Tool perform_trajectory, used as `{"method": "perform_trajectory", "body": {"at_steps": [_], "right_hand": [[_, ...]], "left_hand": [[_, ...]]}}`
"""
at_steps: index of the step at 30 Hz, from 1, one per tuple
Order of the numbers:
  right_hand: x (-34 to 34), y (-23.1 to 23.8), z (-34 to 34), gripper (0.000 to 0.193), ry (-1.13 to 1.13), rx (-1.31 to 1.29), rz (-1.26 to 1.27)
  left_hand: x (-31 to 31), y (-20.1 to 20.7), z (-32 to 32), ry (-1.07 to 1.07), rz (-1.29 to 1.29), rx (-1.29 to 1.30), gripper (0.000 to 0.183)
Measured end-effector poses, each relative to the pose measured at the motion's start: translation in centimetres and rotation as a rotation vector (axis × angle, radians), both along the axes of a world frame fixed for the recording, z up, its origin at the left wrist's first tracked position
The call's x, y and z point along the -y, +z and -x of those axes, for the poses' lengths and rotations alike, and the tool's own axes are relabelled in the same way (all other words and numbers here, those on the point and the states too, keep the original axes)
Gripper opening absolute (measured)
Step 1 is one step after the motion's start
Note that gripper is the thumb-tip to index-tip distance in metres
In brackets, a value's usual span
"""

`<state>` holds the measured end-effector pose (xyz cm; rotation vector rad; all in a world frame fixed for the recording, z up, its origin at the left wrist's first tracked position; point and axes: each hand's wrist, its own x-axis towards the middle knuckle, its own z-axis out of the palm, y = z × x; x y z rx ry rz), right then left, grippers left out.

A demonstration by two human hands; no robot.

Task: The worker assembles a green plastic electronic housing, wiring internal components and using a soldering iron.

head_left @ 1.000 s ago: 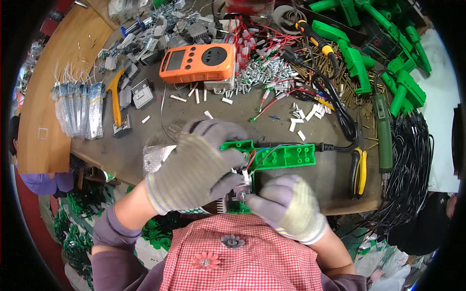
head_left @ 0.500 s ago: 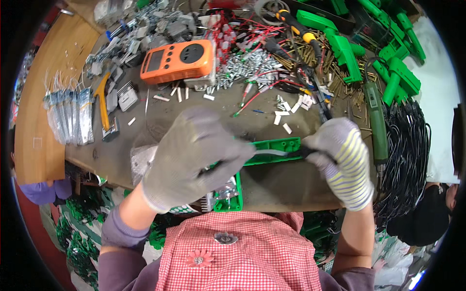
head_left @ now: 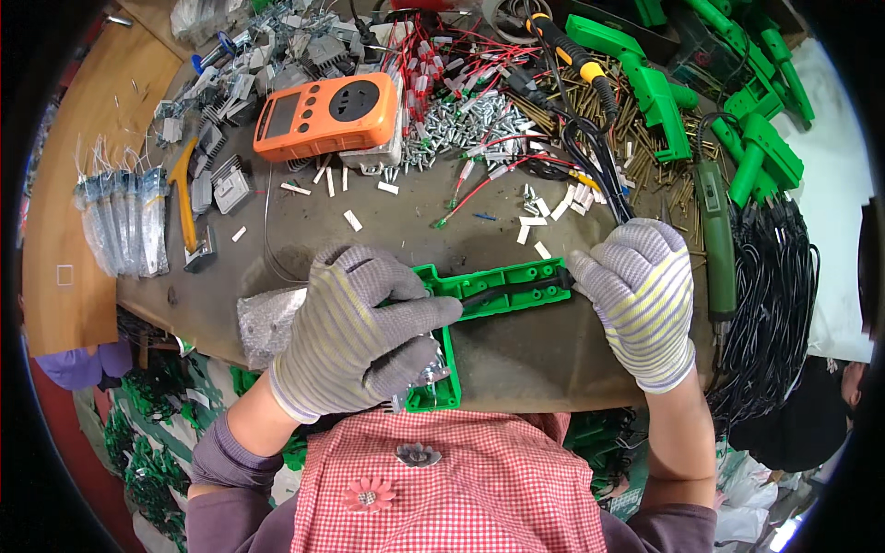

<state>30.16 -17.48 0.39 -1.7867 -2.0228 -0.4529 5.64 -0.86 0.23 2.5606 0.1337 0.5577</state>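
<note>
**Green housing held at both ends on a crowded bench**

Head view: One L-shaped green plastic housing half (head_left: 498, 288) is seen lying on the dark, worn workbench top (head_left: 535, 341), near its front edge, with its long arm running to the right and its short arm pointing toward the person. The left hand (head_left: 355, 332), in a grey knitted glove with yellow stripes, is closed over the corner of the housing, so the fingers are wrapped around that part. The right hand (head_left: 641, 286), gloved alike, is set against the right end of the housing, its fingertips pinched at the spot where a black cable (head_left: 493, 293) is laid along the channel. One orange handheld meter with a dark round socket (head_left: 329, 115) is placed farther back. A heap of silver screws (head_left: 466, 124) is spread beside it, too many to be counted, and several short white sleeves (head_left: 352, 219) are scattered in front. At least four green moulded housings (head_left: 650, 88) are stacked at the back right.
</note>
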Motion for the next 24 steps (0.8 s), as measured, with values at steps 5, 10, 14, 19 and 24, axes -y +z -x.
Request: {"method": "perform_trajectory", "body": {"at_steps": [5, 10, 14, 19, 24], "right_hand": [[1.4, 0.5, 0.2, 0.025, 0.010, -0.161, 0.182], [1.7, 1.4, 1.0, 0.032, -0.016, -0.222, 0.202], [-0.9, 3.5, 5.7, 0.025, 0.103, -0.921, 0.042], [-2.1, -1.4, 8.8, 0.032, 0.029, -1.269, 0.224], [-2.1, -0.8, 9.1, 0.038, 0.070, -1.255, 0.238]], "left_hand": [[-0.3, 0.1, 0.0, -0.040, -0.011, -0.080, 0.029], [-0.2, 0.8, -0.4, -0.044, -0.059, -0.191, 0.030], [-0.3, 0.9, -0.1, -0.052, -0.085, -0.259, 0.031], [-0.4, 0.7, -0.4, -0.010, -0.008, 0.083, 0.021], [1.9, 1.5, 4.2, 0.116, 0.003, 0.171, 0.030]]}}
